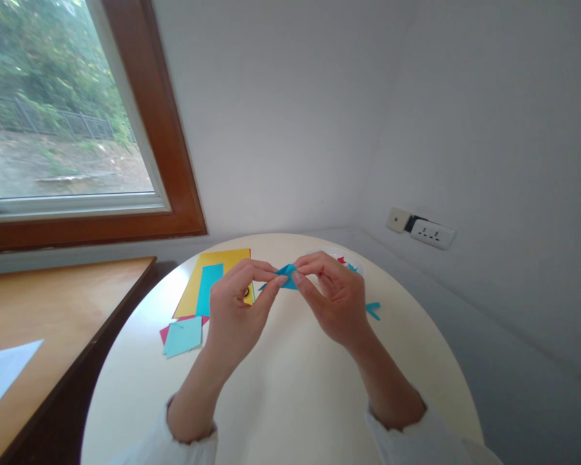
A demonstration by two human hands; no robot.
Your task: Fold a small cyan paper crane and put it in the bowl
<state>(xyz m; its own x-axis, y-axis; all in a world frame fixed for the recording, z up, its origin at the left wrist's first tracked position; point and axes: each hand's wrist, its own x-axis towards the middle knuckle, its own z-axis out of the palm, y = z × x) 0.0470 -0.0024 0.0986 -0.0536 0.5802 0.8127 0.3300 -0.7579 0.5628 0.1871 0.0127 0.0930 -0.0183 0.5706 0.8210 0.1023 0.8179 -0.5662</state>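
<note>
A small piece of folded blue paper (pixel 288 278) is held up over the table, pinched from both sides. My left hand (pixel 239 303) grips its left edge between thumb and fingers. On the other side my right hand (pixel 336 294) pinches the right edge with thumb and forefinger. Fingertips hide part of the folds. Behind my left hand lie yellow sheets (pixel 237 255) with a blue paper strip (pixel 208 290) on top. Past my right hand sits a clear round dish (pixel 361 261) holding small red and blue paper pieces, partly hidden by that hand.
On the round white table (pixel 290 400), light blue square papers (pixel 184 337) lie over a red one at left. Blue paper scraps (pixel 374 310) rest at right. A wooden desk (pixel 77 297) with a white sheet (pixel 7 374) stands left. Wall and window border the back.
</note>
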